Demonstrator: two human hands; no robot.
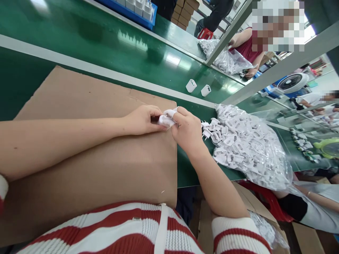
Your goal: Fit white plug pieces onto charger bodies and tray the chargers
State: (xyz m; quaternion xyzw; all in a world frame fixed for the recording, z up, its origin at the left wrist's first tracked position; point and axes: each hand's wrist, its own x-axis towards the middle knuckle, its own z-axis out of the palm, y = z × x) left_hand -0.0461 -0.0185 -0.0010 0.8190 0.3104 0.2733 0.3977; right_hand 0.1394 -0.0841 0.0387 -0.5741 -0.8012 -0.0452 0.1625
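Note:
My left hand pinches a small white plastic charger part between thumb and fingers, above the right side of a brown cardboard sheet. From the other side my right hand grips the same part, with a white cover on one finger. The fingers hide much of the part. Close to my right hand, a clear plastic bag lies open toward me. White plug pieces fill it, and some spill from its mouth. Beyond my hands, two white charger housings stand on the green bench.
A pale strip runs along the green bench. Metal frame posts rise at the right. A blue tray of white housings sits at the back. Other people work opposite and at the right, near a fan.

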